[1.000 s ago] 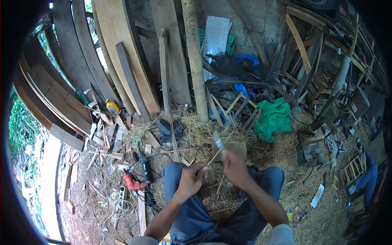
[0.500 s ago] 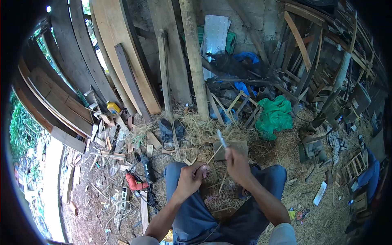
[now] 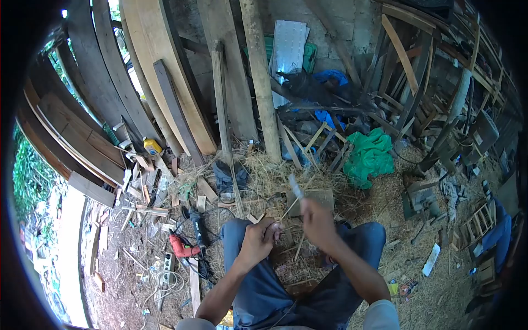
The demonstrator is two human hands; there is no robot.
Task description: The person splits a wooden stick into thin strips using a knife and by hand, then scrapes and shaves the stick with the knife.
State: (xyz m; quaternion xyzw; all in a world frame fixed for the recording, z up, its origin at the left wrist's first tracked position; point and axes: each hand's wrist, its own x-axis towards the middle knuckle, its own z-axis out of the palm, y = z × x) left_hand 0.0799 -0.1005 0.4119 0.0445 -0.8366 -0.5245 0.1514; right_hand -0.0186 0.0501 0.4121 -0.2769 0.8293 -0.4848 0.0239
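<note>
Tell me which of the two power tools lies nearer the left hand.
The dark tool, between the left knee and the red tool, which lies farther from the left hand.

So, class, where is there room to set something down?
Fairly open, though littered: the floor between the right knee and white strip, and between that knee and the green sheet. Crowded: beside the left knee, with red drill, power strip and wood slat.

A single camera, worn on the head of the person (image 3: pixel 358 274) I am watching, faces forward and down over the lap (image 3: pixel 253 297), near at six o'clock, toward the grey wall (image 3: pixel 361 33), farther off at one o'clock, in a wide, rounded field, dark at its corners.
</note>
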